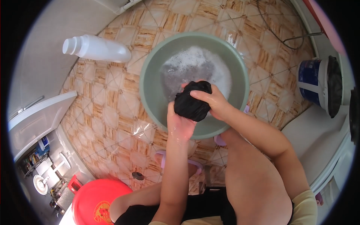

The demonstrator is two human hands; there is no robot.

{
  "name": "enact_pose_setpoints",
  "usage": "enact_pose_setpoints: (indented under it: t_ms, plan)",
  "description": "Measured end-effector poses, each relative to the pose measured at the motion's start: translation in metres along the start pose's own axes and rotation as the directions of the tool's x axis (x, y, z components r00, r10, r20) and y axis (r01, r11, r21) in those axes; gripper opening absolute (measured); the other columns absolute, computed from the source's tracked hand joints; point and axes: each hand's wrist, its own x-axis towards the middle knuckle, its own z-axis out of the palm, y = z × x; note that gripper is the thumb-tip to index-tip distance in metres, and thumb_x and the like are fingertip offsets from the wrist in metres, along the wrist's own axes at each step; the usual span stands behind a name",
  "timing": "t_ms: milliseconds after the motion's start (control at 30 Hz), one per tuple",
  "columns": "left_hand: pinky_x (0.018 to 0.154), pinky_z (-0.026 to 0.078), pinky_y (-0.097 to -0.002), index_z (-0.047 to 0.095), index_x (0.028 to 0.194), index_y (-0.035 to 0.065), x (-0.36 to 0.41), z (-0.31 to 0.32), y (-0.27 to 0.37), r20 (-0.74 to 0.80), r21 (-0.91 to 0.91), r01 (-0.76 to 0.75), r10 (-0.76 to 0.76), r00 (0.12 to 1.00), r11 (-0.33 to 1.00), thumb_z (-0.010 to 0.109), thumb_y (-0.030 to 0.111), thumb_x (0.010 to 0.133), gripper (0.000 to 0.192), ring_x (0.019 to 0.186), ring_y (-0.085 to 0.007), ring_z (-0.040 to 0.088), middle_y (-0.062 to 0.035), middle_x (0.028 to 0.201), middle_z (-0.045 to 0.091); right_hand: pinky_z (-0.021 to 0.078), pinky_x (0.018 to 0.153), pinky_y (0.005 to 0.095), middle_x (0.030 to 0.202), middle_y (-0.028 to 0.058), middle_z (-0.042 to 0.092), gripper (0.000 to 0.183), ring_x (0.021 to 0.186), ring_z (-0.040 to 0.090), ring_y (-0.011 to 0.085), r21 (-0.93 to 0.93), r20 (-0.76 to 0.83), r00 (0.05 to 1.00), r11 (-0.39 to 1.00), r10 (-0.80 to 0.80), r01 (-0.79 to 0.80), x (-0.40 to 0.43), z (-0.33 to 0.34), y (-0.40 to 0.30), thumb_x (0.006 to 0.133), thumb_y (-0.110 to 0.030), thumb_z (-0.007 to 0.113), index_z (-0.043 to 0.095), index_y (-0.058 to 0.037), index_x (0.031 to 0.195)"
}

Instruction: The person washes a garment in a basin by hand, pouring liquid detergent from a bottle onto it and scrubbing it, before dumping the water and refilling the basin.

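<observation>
A bunched black cloth [191,108] is held between my two hands above a round green plastic basin [152,92]. My left hand [181,123] supports it from below and the left side, its palm wet. On the right side my right hand [215,101] grips the cloth, thumb laid across the top. Below them, soapy water [194,67] with white foam fills the bottom of the basin. The cloth and my hands hide part of the water. Which garment the cloth is cannot be told.
A white plastic bottle [98,48] stands on the tiled floor [112,92] left of the basin. Rightward are a blue-and-white bucket [312,81] and a hose [277,38]. A red plastic lid [98,197], a floor drain [138,175] and an open door [42,123] are at the lower left.
</observation>
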Motion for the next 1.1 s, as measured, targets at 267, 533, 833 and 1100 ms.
enact_pose_setpoints:
  t_ms: [267,533,833,1100]
  plan:
    - [0.09,0.045,-0.039,0.05,0.123,0.0071,-0.018,0.022,0.006,0.061,-0.046,0.091,-0.088,0.994,0.995,0.038,0.057,0.091,0.061,0.104,-0.0261,0.053,-0.0098,0.11,0.055,0.0495,0.078,0.0386,0.101,0.0126,0.061,0.023,0.092,0.058,0.0336,-0.497,0.742,0.431,0.01,-0.513,0.868,-0.019,0.03,0.012,0.067,-0.008,0.071,0.052,-0.0039,0.079]
    - [0.079,0.047,-0.0328,0.057,0.108,0.0059,0.01,-0.031,0.006,0.19,-0.191,0.033,0.004,0.982,0.981,0.039,0.04,0.098,0.04,0.086,-0.0183,0.057,-0.0091,0.092,0.06,0.0418,0.055,0.0332,0.074,0.0063,0.055,0.016,0.066,0.053,0.0255,-0.518,0.647,0.441,0.067,-0.622,0.853,-0.014,0.046,0.005,0.067,-0.007,0.067,0.062,-0.0046,0.082]
    - [0.08,0.048,-0.0316,0.056,0.095,0.0099,0.002,0.001,-0.019,-0.186,0.008,-0.325,0.321,0.929,0.946,0.05,0.027,0.092,0.019,0.09,-0.0143,0.058,-0.0016,0.092,0.058,0.0433,0.06,0.0264,0.07,0.002,0.058,0.009,0.066,0.054,0.0107,-0.482,0.067,0.951,0.824,-0.302,0.296,-0.014,0.041,-0.007,0.08,-0.011,0.066,0.063,-0.0026,0.081]
    - [0.083,0.047,-0.0321,0.056,0.107,0.0051,-0.005,0.017,0.0,0.09,0.273,-0.294,0.28,0.956,0.916,0.042,0.044,0.092,0.044,0.094,-0.0192,0.059,-0.0079,0.102,0.061,0.0408,0.091,0.0315,0.121,0.0119,0.054,0.04,0.11,0.052,0.0179,-0.086,-0.061,0.978,0.977,-0.2,0.194,-0.012,0.013,0.002,0.075,-0.012,0.074,0.055,-0.0043,0.109]
